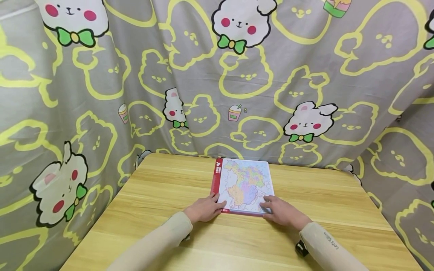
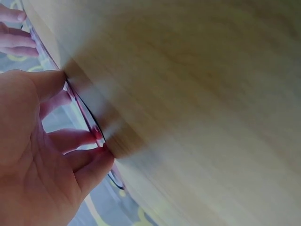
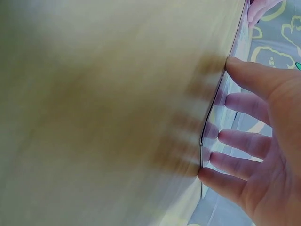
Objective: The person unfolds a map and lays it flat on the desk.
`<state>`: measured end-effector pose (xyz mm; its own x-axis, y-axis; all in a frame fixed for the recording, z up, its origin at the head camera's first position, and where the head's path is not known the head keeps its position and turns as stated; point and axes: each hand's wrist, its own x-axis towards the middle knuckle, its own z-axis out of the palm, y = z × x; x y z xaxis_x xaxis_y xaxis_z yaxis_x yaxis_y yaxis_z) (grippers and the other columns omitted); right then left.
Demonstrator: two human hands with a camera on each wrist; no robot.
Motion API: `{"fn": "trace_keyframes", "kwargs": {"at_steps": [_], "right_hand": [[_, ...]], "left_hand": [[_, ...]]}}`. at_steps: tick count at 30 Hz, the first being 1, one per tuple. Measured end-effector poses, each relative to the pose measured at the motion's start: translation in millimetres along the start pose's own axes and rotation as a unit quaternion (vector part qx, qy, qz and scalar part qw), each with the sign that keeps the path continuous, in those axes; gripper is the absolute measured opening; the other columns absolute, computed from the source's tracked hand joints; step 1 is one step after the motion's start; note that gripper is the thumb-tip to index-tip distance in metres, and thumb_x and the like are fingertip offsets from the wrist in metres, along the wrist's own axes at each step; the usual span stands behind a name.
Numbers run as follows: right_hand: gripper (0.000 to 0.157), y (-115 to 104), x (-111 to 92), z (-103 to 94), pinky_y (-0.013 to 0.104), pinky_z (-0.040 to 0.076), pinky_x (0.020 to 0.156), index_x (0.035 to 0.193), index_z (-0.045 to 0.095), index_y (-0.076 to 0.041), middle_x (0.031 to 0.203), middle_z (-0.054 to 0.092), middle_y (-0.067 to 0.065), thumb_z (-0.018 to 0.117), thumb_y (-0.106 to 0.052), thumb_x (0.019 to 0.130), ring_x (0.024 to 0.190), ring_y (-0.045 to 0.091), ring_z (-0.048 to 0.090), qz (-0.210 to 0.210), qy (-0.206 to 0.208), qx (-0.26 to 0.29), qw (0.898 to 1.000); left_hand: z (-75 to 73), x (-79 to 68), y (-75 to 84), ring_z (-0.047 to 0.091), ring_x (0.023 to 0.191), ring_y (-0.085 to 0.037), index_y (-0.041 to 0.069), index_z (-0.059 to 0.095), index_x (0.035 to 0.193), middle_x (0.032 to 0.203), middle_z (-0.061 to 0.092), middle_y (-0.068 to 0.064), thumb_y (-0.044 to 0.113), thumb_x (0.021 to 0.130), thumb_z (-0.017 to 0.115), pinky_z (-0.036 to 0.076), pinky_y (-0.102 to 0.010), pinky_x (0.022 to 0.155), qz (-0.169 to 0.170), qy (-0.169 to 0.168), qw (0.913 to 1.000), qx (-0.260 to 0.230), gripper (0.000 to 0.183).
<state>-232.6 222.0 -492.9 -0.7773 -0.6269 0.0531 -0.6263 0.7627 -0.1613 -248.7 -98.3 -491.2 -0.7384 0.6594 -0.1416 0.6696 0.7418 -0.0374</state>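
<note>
A thin, flat map board [image 1: 244, 184] lies on the wooden table, printed with a multicoloured map and a red strip with white markings down its left side. My left hand [image 1: 205, 207] rests at its near left corner, the fingertips on the board and the thumb at the near edge. At the near right corner, my right hand [image 1: 281, 210] touches the board with spread, fairly straight fingers. In the right wrist view the fingertips of the right hand [image 3: 263, 136] meet the glossy surface, with the thumb and little finger at the table. The left wrist view shows the left hand [image 2: 42, 141] in a similar pose.
The light wooden table [image 1: 152, 199] extends around the board on all sides. A grey curtain [image 1: 200, 79] with yellow outlines and white cartoon animals hangs behind the table's far edge and along both sides. Dark bands [image 1: 301, 248] show beneath the sleeves at the wrists.
</note>
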Motion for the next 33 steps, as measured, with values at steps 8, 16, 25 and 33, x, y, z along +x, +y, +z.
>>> {"fn": "trace_keyframes", "kwargs": {"at_steps": [8, 16, 25, 33], "right_hand": [[0.04, -0.9, -0.1, 2.2, 0.053, 0.04, 0.094, 0.118, 0.064, 0.001, 0.126, 0.053, 0.027, 0.067, -0.025, 0.088, 0.117, 0.043, 0.049, 0.001, -0.001, -0.011, 1.0], [0.039, -3.6, 1.2, 0.9, 0.052, 0.042, 0.093, 0.117, 0.064, 0.001, 0.126, 0.053, 0.026, 0.067, -0.025, 0.088, 0.115, 0.042, 0.051, -0.004, 0.004, -0.026, 1.0], [0.038, -25.8, 20.8, -6.3, 0.05, 0.04, 0.096, 0.118, 0.063, -0.001, 0.129, 0.051, 0.026, 0.066, -0.025, 0.088, 0.118, 0.041, 0.049, -0.025, 0.024, -0.02, 0.999], [0.041, -50.5, 48.0, -7.3, 0.046, 0.039, 0.099, 0.119, 0.064, -0.004, 0.131, 0.052, 0.022, 0.067, -0.03, 0.088, 0.12, 0.037, 0.049, -0.038, 0.013, -0.021, 0.999]], "left_hand": [[-0.5, -5.2, -6.4, 0.033, 0.135, -0.033, 0.027, 0.044, 0.143, 0.147, 0.037, -0.017, 0.035, 0.098, 0.049, 0.039, -0.042, 0.1, 0.002, 0.001, 0.9999, -0.013, 0.046], [-0.9, -9.0, -15.0, 0.033, 0.135, -0.032, 0.016, 0.041, 0.145, 0.148, 0.035, -0.015, 0.037, 0.098, 0.05, 0.036, -0.041, 0.103, -0.03, -0.008, 0.9991, -0.03, 0.052], [1.0, -7.3, -18.0, 0.031, 0.136, -0.031, 0.007, 0.04, 0.144, 0.149, 0.034, -0.012, 0.04, 0.099, 0.046, 0.033, -0.039, 0.105, -0.039, -0.019, 0.9988, -0.024, 0.057], [2.6, -6.8, -18.6, 0.03, 0.136, -0.032, 0.007, 0.039, 0.145, 0.149, 0.034, -0.012, 0.041, 0.099, 0.043, 0.033, -0.037, 0.105, -0.03, -0.019, 0.9994, -0.004, 0.057]]}}
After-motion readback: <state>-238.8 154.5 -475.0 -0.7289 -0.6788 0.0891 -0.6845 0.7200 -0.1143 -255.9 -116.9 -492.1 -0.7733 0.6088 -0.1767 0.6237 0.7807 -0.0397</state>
